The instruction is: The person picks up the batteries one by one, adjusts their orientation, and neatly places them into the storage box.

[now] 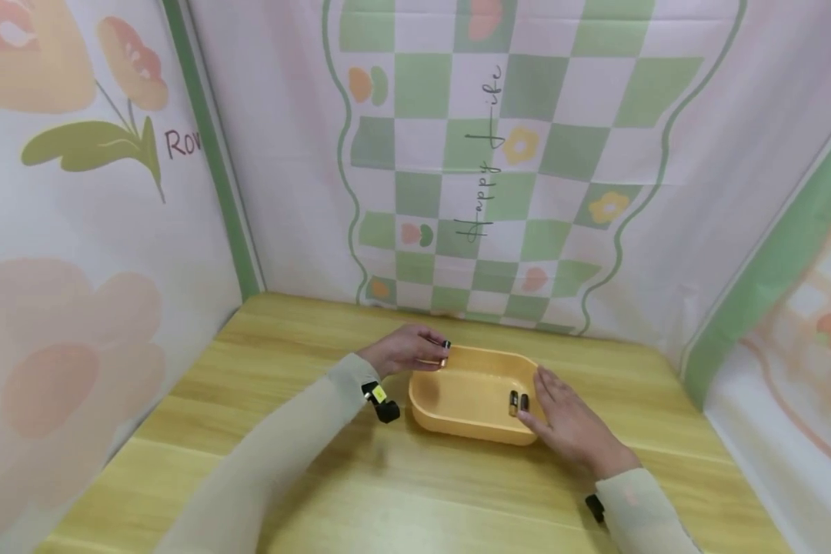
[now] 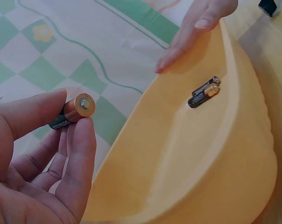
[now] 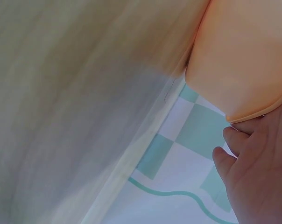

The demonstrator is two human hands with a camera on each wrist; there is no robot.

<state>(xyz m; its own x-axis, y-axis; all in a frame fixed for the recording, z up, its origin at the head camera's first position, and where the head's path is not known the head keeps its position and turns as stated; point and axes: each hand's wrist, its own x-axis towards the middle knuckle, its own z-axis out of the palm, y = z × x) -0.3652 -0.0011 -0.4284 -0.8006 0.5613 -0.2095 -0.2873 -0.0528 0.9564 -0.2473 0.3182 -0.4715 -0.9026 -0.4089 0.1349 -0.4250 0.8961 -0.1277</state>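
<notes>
My left hand (image 1: 410, 349) pinches a battery (image 2: 72, 113) between thumb and fingers, over the far left corner of a yellow plastic tray (image 1: 467, 430). The battery is dark with a copper-coloured end; that end and its metal nub face the left wrist camera. Two more batteries lie side by side on the tray floor toward its right end, the nearer-left one (image 1: 513, 403) beside a second battery (image 1: 524, 402). Against the tray's right rim rests my right hand (image 1: 573, 422), fingers extended along the edge and thumb over the rim near the batteries.
The tray stands on a wood-grain table (image 1: 415, 492). Behind the table hangs a curtain (image 1: 422, 85) with green checks and flowers, and printed fabric walls (image 1: 111, 231) stand at both sides. Dark wrist cameras are strapped at each sleeve.
</notes>
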